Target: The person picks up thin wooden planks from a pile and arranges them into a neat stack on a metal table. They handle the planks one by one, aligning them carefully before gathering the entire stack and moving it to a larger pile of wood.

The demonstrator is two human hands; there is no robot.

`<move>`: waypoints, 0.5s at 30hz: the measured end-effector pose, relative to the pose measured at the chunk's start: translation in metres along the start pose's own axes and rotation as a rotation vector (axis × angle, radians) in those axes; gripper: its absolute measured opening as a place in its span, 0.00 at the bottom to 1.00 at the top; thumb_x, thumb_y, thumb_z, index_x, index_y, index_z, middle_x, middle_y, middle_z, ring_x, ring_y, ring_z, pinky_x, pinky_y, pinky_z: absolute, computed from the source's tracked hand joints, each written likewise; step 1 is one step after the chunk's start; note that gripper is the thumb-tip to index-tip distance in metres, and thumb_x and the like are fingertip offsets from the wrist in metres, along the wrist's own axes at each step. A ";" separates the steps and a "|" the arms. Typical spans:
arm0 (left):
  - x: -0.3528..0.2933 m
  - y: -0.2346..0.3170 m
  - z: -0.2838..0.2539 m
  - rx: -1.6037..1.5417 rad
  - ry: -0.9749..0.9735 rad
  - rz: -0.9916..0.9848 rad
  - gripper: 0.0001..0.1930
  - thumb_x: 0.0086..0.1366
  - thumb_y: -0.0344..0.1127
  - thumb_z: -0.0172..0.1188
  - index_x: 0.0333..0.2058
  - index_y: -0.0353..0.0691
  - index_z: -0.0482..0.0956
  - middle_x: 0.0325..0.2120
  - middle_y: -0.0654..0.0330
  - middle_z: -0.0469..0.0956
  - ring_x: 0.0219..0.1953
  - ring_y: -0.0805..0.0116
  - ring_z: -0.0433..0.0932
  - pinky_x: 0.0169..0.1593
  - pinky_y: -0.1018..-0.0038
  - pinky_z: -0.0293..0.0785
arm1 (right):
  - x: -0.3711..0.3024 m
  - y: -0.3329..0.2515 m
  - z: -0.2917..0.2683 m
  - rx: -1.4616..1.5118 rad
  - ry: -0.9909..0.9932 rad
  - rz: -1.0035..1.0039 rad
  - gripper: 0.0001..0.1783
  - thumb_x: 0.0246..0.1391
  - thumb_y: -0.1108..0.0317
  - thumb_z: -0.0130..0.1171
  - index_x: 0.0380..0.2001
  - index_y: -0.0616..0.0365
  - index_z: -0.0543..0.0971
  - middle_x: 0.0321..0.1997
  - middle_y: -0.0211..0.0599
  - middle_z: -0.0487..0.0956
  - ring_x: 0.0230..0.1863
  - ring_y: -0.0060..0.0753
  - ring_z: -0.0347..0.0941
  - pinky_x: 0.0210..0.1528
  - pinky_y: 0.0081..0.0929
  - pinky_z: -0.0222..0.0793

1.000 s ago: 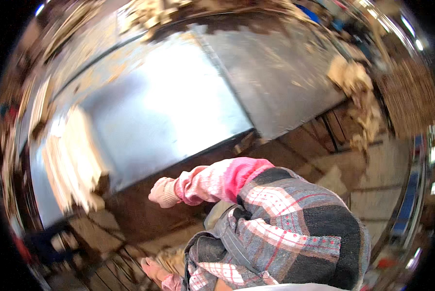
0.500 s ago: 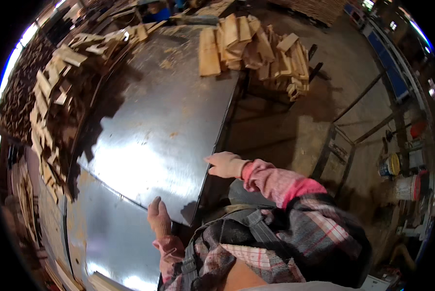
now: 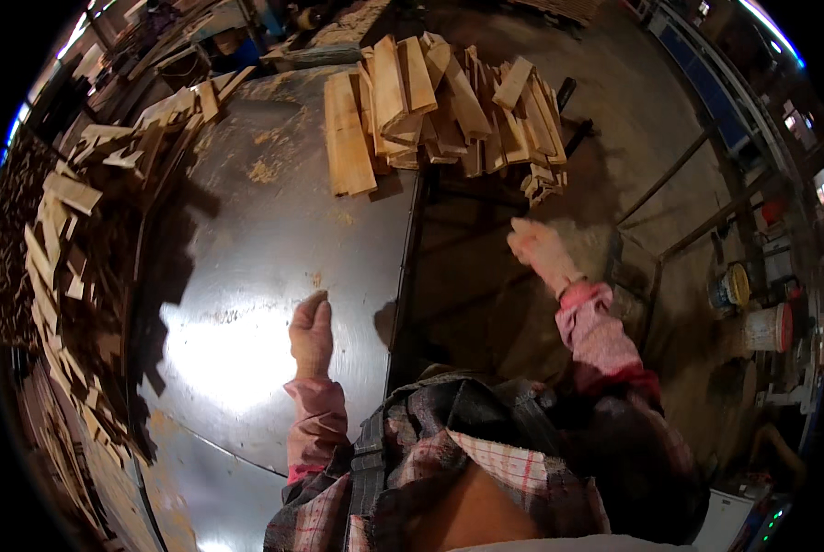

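Observation:
My left hand (image 3: 312, 339) is over the smooth metal tabletop (image 3: 246, 276). It looks loosely held, with the fingers stretched forward and no object in it. Off the right edge of the table is my right hand (image 3: 543, 254), lifted over the dark gap, its fingers loosely bent and apart and empty. Ahead of both hands, a heap of pale wooden boards (image 3: 407, 92) lies across the far right part of the tabletop and beyond its edge. The right hand is nearest to the heap's near end, without touching it.
Along the left side of the table runs a long pile of wood offcuts (image 3: 72, 193). Sawdust (image 3: 265, 170) is scattered on the metal. To the right stand a metal frame (image 3: 674, 244), a yellow-and-dark bucket (image 3: 732, 287) and a white bucket (image 3: 766, 328).
My body has moved forward along the table, bringing the board heap closer. My right hand has left the table edge and swung out rightward; my left hand has moved forward over the metal.

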State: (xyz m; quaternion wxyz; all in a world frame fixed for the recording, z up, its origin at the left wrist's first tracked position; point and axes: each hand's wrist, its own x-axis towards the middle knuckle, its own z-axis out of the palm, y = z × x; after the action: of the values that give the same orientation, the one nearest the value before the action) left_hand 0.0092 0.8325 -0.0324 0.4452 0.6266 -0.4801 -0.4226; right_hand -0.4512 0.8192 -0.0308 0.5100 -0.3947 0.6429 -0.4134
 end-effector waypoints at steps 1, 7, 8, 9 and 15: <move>0.020 0.006 -0.004 -0.048 0.023 -0.031 0.15 0.74 0.30 0.61 0.56 0.32 0.81 0.52 0.56 0.84 0.54 0.69 0.81 0.62 0.74 0.74 | 0.015 -0.012 0.017 0.130 0.011 0.017 0.10 0.64 0.67 0.63 0.46 0.58 0.83 0.38 0.26 0.82 0.36 0.19 0.75 0.39 0.21 0.73; 0.158 0.084 0.039 -0.181 -0.143 -0.028 0.26 0.74 0.41 0.62 0.64 0.29 0.74 0.58 0.50 0.80 0.58 0.65 0.79 0.61 0.72 0.75 | 0.147 -0.111 0.031 0.338 -0.066 -0.003 0.11 0.63 0.65 0.64 0.46 0.54 0.82 0.37 0.24 0.81 0.34 0.20 0.76 0.35 0.22 0.74; 0.175 0.110 0.063 -0.169 -0.210 -0.036 0.29 0.74 0.44 0.62 0.66 0.30 0.73 0.58 0.50 0.80 0.58 0.64 0.78 0.61 0.72 0.75 | 0.174 -0.103 0.016 0.434 -0.113 -0.029 0.08 0.63 0.64 0.64 0.43 0.53 0.82 0.34 0.23 0.80 0.33 0.20 0.75 0.34 0.21 0.73; 0.193 0.122 0.069 -0.101 -0.233 -0.054 0.30 0.74 0.46 0.61 0.67 0.32 0.71 0.60 0.48 0.78 0.62 0.59 0.76 0.63 0.67 0.74 | 0.183 -0.113 0.031 0.439 -0.121 -0.005 0.09 0.64 0.63 0.64 0.43 0.54 0.82 0.35 0.24 0.80 0.33 0.20 0.75 0.34 0.20 0.73; 0.319 0.143 0.153 -0.007 -0.176 0.072 0.39 0.67 0.59 0.66 0.64 0.30 0.74 0.53 0.50 0.82 0.51 0.63 0.81 0.56 0.71 0.76 | 0.297 -0.149 0.042 -0.259 -0.141 -0.120 0.44 0.56 0.67 0.71 0.74 0.49 0.65 0.59 0.46 0.80 0.57 0.55 0.77 0.57 0.44 0.76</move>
State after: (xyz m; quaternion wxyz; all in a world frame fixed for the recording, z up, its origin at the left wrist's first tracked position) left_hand -0.1111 0.4769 0.0349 0.4181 0.5680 -0.5382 -0.4614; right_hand -0.4474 0.4858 0.0051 0.4729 -0.5227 0.6290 -0.3279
